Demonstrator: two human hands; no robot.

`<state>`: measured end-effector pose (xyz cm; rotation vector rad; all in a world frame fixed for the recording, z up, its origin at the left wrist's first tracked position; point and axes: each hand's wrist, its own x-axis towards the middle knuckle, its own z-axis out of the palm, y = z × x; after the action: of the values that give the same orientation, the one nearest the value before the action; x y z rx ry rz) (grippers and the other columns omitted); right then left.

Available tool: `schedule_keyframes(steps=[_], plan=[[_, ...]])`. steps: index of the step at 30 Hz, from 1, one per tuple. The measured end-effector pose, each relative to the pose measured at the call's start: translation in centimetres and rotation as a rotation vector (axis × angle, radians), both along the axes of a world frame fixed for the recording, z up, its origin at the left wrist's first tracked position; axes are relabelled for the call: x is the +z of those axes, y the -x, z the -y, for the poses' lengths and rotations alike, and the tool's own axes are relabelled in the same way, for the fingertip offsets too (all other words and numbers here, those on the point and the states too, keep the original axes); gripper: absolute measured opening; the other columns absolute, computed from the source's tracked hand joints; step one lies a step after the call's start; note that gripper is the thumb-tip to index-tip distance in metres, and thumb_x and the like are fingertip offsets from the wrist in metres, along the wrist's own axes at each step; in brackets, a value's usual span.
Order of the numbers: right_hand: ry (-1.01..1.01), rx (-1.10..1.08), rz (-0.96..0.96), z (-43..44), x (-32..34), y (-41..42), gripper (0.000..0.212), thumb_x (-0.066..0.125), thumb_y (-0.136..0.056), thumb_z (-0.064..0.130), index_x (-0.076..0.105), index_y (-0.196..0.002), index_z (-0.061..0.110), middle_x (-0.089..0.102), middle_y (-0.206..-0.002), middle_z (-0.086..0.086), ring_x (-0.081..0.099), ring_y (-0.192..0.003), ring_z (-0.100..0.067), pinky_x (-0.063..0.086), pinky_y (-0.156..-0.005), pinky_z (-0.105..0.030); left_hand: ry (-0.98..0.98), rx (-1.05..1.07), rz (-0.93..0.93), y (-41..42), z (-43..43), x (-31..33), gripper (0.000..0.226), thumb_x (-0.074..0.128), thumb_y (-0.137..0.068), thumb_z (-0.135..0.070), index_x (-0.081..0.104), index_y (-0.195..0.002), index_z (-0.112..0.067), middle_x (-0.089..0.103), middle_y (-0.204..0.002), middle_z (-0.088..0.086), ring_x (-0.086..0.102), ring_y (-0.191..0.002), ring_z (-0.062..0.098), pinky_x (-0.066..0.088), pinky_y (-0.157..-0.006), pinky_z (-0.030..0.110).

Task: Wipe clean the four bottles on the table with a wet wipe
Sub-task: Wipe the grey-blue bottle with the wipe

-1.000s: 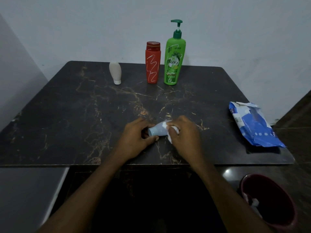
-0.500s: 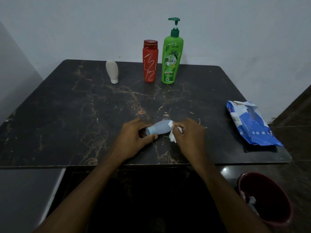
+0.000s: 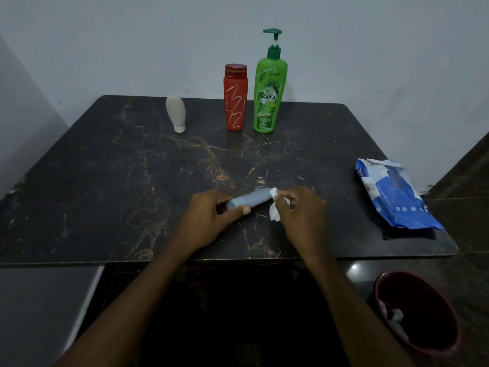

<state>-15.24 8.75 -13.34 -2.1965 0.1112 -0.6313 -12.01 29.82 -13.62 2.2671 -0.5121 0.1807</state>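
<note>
Grip state: the left hand holds the small blue-grey bottle at its left end, with the thumb laid along the near side and the fingers curled behind it. The right hand pinches a crumpled white wet wipe between curled fingers and presses it against the right end of the same bottle; a loose fold of the wipe hangs below the fingers. The bottle lies nearly level, its right end slightly farther than its left, over the near centre of the dark marble-patterned table; whether it touches the tabletop cannot be told. Three other bottles stand upright along the far edge. The white bottle stands on its cap at far left of centre, well apart from the others. The red bottle with white scribble marking stands at far centre, and the green pump bottle stands just beside it on the right. A blue and white wipe pack, its top flap torn open, lies flat at the right edge of the table. A dark red bin sits on the floor below the near right corner, with pale crumpled material inside. A plain light wall rises behind the table.
</note>
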Motion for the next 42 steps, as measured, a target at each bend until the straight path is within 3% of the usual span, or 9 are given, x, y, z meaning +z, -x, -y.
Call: schedule_keyframes(steps=[7,14,20,23,26,29,33,39,42], plan=[[-0.012,0.201,0.082,-3.3,0.0,1.4,0.018,0.069,-0.090,0.007,0.076,-0.106,0.012,0.067,-0.099,0.005,0.061,-0.087,-0.002,0.043,-0.077,-0.004,-0.007,-0.007,-0.024,-0.2,0.1,0.2,0.060,0.058,-0.091,-0.067,0.074,-0.084,-0.010,0.070,-0.074,0.002,0.065,-0.068,0.017,0.050,-0.068,0.043],[-0.155,0.054,0.067,-0.4,-0.1,-0.5,0.013,0.073,-0.088,0.012,0.077,-0.098,0.020,0.067,-0.090,0.011,0.064,-0.084,0.002,0.044,-0.074,-0.006,-0.030,0.007,-0.034,-0.1,0.1,0.2,0.062,0.054,-0.088,-0.071,0.074,-0.083,-0.013,0.069,-0.072,0.000,0.063,-0.065,0.016,0.049,-0.065,0.042],[-0.058,0.226,0.112,-2.9,-0.7,1.5,0.019,0.069,-0.090,0.006,0.076,-0.107,0.013,0.067,-0.101,0.005,0.065,-0.089,-0.003,0.048,-0.078,-0.010,-0.009,0.006,-0.023,0.0,0.2,0.1,0.043,0.064,-0.092,-0.058,0.074,-0.083,-0.017,0.069,-0.073,-0.004,0.062,-0.066,0.013,0.049,-0.064,0.037],[-0.099,0.118,0.061,-1.0,-0.7,0.3,0.015,0.072,-0.089,0.011,0.077,-0.101,0.018,0.069,-0.093,0.005,0.064,-0.084,0.000,0.044,-0.075,-0.005,-0.029,0.016,-0.009,0.1,0.2,0.2,0.037,0.068,-0.091,-0.054,0.076,-0.091,-0.018,0.071,-0.079,-0.005,0.064,-0.070,0.011,0.050,-0.065,0.036],[-0.159,0.005,-0.068,1.5,-0.8,-1.2,0.010,0.073,-0.089,0.020,0.077,-0.099,0.020,0.071,-0.093,0.007,0.064,-0.082,0.002,0.047,-0.074,-0.007,-0.042,0.027,0.025,0.3,0.2,0.2,0.027,0.078,-0.086,-0.044,0.076,-0.094,-0.018,0.070,-0.083,-0.006,0.062,-0.074,0.008,0.047,-0.065,0.025],[-0.182,0.023,-0.148,1.8,-0.8,-2.1,0.013,0.072,-0.090,0.022,0.077,-0.101,0.019,0.074,-0.093,0.006,0.067,-0.084,-0.003,0.054,-0.080,-0.021,-0.084,0.018,0.048,0.4,0.1,0.0,0.026,0.085,-0.080,-0.037,0.071,-0.096,-0.021,0.065,-0.090,-0.009,0.059,-0.080,0.004,0.042,-0.065,0.015],[-0.106,-0.001,-0.180,0.2,-0.4,-2.3,0.019,0.063,-0.094,0.014,0.075,-0.109,0.015,0.071,-0.106,-0.001,0.061,-0.088,-0.006,0.038,-0.070,-0.001,-0.084,0.005,0.048,0.3,0.1,-0.1,0.030,0.086,-0.078,-0.026,0.063,-0.096,-0.019,0.059,-0.096,-0.010,0.056,-0.085,0.004,0.044,-0.069,0.018],[0.043,0.154,-0.064,-2.4,1.5,-1.2,0.024,0.058,-0.093,0.004,0.073,-0.111,0.010,0.061,-0.108,-0.003,0.056,-0.089,-0.008,0.035,-0.075,-0.002,-0.092,-0.008,0.094,0.4,0.4,-0.1,0.033,0.085,-0.077,-0.018,0.058,-0.097,-0.022,0.053,-0.100,-0.011,0.053,-0.089,0.001,0.038,-0.069,0.010],[0.089,0.257,-0.052,-3.0,1.8,-0.9,0.024,0.059,-0.091,0.002,0.074,-0.108,0.009,0.061,-0.105,-0.003,0.060,-0.088,-0.013,0.041,-0.077,-0.013,-0.079,-0.029,0.116,0.5,0.2,-0.3,0.036,0.084,-0.077,-0.016,0.057,-0.100,-0.024,0.053,-0.102,-0.012,0.054,-0.089,0.001,0.040,-0.071,0.014]])
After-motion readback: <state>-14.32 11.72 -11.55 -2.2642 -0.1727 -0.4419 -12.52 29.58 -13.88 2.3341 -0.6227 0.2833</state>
